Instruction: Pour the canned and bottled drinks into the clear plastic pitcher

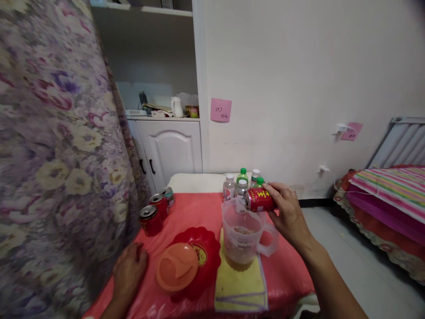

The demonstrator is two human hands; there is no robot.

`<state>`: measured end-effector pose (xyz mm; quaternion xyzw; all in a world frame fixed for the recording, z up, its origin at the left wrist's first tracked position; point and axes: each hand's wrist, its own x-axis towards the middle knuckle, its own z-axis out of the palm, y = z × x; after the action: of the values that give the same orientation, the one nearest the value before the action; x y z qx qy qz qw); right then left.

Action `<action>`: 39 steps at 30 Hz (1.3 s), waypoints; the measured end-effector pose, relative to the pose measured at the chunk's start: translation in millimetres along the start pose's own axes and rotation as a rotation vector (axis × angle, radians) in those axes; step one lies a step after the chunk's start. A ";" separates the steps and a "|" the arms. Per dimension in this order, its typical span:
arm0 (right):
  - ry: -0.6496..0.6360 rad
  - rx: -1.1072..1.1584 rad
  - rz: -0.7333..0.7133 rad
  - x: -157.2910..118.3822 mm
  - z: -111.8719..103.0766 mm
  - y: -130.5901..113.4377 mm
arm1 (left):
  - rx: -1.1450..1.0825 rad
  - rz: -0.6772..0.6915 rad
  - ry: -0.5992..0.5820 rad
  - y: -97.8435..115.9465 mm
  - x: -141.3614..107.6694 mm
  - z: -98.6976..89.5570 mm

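Pink note on the wall, above the far edge of the red-covered table: handwritten "293", with "55" and an unclear mark below.
Tilted red can, over the table's right half, toward the far edge: large yellow character, apparently "王"; smaller characters illegible.
Right-hand pink note, on the wall beyond the table's right edge: handwriting, too small to read.

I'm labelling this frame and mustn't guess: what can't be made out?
In the head view:
Back bottles' bases: hidden behind front bottles.
Can's base: covered by right hand.
Part of red plate: under orange dish.
Left forearm: cut off by bottom edge.
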<state>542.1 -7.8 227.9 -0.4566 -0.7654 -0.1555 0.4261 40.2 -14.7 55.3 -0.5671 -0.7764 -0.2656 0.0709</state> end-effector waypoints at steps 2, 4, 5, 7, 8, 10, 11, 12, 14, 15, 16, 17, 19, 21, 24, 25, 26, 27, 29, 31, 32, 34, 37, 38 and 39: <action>0.002 -0.003 -0.003 0.1 0.3 0.3 | -0.038 0.005 0.000 -1.7 1.3 -1.3; 0.005 -0.005 -0.005 0.3 0.3 0.0 | -0.080 0.010 0.000 -3.8 2.9 -3.5; 0.007 -0.004 -0.005 0.4 0.2 -0.3 | -0.102 0.014 -0.005 -5.0 3.8 -5.0; 0.008 -0.001 -0.004 0.5 -0.2 -1.1 | -0.144 0.025 -0.019 -7.6 5.2 -8.7; 0.007 0.000 -0.002 0.5 -0.4 -1.4 | -0.163 0.033 -0.028 -8.8 5.4 -10.9; 0.005 0.002 0.002 0.4 -0.6 -1.7 | -0.197 0.050 -0.046 -11.0 3.7 -16.1; 0.002 0.001 0.003 0.4 -0.5 -1.6 | -0.211 0.055 -0.052 -11.8 1.5 -18.8; 0.000 0.001 0.004 0.3 -0.3 -1.5 | -0.221 0.057 -0.056 -12.3 -1.8 -21.7; -0.001 0.004 0.001 0.4 0.1 -1.2 | -0.238 0.059 -0.059 -11.4 -11.3 -27.7; 0.000 0.008 -0.002 0.6 0.2 -1.2 | -0.253 0.060 -0.053 -9.5 -16.9 -30.8; 0.001 0.012 -0.006 0.8 0.3 -1.3 | -0.276 0.062 -0.042 -6.2 -22.7 -34.2; 0.004 0.016 -0.009 1.0 0.3 -1.6 | -0.311 0.063 -0.021 -1.1 -28.3 -38.0; 0.007 0.021 -0.013 1.4 0.0 -2.4 | -0.396 0.066 0.026 15.9 -37.2 -47.9; 0.007 0.018 -0.013 1.5 -0.3 -3.0 | -0.469 0.072 0.064 42.7 -42.2 -61.6; 0.000 0.008 -0.009 1.2 0.2 -2.7 | -0.568 0.120 0.019 97.7 -43.2 -88.2; 0.001 0.006 -0.010 1.0 0.7 -2.1 | -0.596 0.157 0.003 118.1 -42.7 -97.5; 0.003 0.005 -0.014 0.8 1.2 -1.5 | -0.625 0.192 -0.007 138.7 -42.1 -106.4; 0.008 0.006 -0.018 0.6 1.8 -0.8 | -0.644 0.238 -0.033 159.1 -41.5 -114.5; 0.014 0.008 -0.028 0.3 2.8 0.3 | -0.667 0.325 -0.085 197.8 -40.4 -127.4; 0.014 0.007 -0.032 0.3 2.9 0.6 | -0.692 0.405 -0.140 232.8 -38.6 -134.9; 0.012 0.006 -0.033 0.4 2.7 0.3 | -0.709 0.455 -0.176 248.7 -37.2 -136.8; 0.005 0.004 -0.032 0.8 1.6 -0.5 | -0.739 0.529 -0.230 277.2 -33.1 -137.3; 0.003 0.013 -0.028 1.5 -0.2 -1.7 | -0.762 0.549 -0.305 310.0 -25.0 -133.7; 0.004 0.016 -0.027 1.7 -0.6 -1.9 | -0.766 0.540 -0.328 317.9 -22.2 -132.3; 0.006 0.019 -0.025 1.9 -1.1 -2.0 | -0.768 0.530 -0.348 324.4 -19.7 -131.0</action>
<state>540.5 -8.5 230.4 -0.4424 -0.7713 -0.1548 0.4307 319.9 -25.9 266.1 -0.7660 -0.4521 -0.4066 -0.2085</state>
